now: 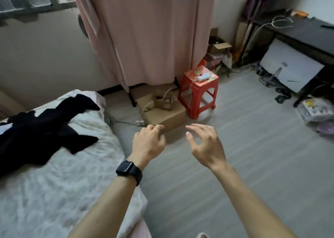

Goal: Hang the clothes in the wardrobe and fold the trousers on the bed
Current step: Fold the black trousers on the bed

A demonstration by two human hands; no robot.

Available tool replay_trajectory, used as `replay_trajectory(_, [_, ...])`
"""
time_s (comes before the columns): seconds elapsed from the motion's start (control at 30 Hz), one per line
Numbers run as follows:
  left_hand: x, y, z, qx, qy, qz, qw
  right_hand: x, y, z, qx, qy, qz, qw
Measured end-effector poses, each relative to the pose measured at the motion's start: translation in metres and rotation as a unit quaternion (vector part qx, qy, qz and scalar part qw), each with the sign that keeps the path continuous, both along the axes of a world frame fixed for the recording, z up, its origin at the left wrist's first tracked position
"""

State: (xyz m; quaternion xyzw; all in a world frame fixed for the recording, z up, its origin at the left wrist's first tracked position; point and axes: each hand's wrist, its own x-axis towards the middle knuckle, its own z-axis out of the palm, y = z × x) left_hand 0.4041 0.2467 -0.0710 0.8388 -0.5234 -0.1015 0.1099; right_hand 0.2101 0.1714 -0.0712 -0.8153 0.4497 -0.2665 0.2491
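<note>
At nine o'clock a heap of dark clothes [41,129] lies crumpled on the white bed [54,183]; which piece is the trousers I cannot tell. Near the middle the left hand [147,144] hovers over the floor, fingers [155,128] loosely curled around nothing. Just beside it the right hand [206,144] has its fingers spread, also empty. At twelve o'clock stands the pink fabric wardrobe [153,35], its curtain closed. The step in hand looks like fetching a garment: turn toward nine o'clock, lift one piece by shoulders or waistband so it falls straight, and part the curtain before hanging.
</note>
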Motion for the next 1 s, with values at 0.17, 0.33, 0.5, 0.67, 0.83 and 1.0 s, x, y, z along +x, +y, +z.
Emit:
replay_trajectory(0.17, [0.036,-0.045,0.015,0.015,-0.014,0.08,0.997,0.048,-0.079,0.015,0.009,0.01,0.093,0.996])
replay_trajectory(0.33, [0.09,-0.032,0.027,0.018,0.004,0.176,0.984,0.12,-0.096,0.022,0.025,0.028,0.189,0.981])
replay_trajectory(0.5, [0.138,0.007,0.019,0.039,0.008,0.271,0.962,0.196,-0.086,0.013,0.027,0.052,0.303,0.951])
replay_trajectory(0.67, [0.237,0.045,0.003,0.05,0.013,0.359,0.932,0.322,-0.078,-0.004,0.01,0.064,0.396,0.916])
replay_trajectory(0.83, [0.363,0.079,-0.017,0.069,0.017,0.441,0.895,0.474,-0.072,-0.025,0.006,0.08,0.464,0.882])
replay_trajectory(1.0, [0.448,0.111,-0.031,0.079,0.057,0.51,0.855,0.589,-0.066,-0.033,0.004,0.128,0.515,0.847])
